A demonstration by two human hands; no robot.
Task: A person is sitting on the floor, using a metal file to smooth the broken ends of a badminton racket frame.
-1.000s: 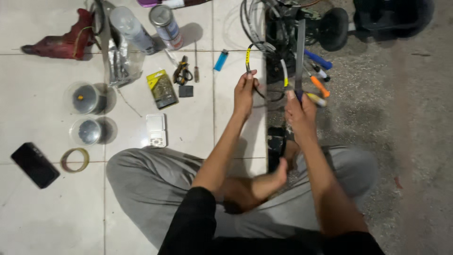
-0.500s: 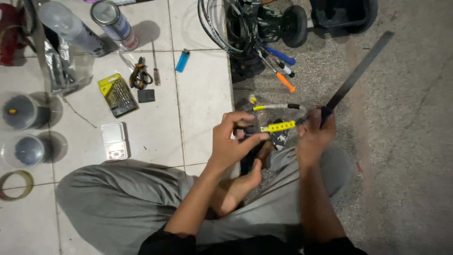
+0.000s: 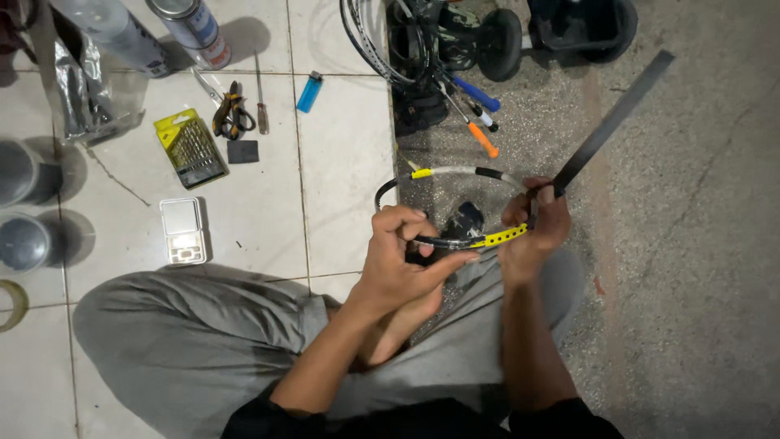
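This looks like a makeshift home repair spot on the floor (image 3: 341,154), part white tile, part rough concrete. Tools lie scattered about: a drill bit set (image 3: 192,149), screwdrivers (image 3: 471,110), pliers (image 3: 230,115), spray cans (image 3: 191,31), a lighter (image 3: 309,91) and a small scale (image 3: 182,231).

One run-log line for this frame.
left hand: grips racket frame | right hand: holds frame and dark flat strip | nearby: screwdrivers, lighter

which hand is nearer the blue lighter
Left. The left hand is below and right of the lighter, near the tile edge. The right hand is farther right over the rough floor, holding the racket frame.
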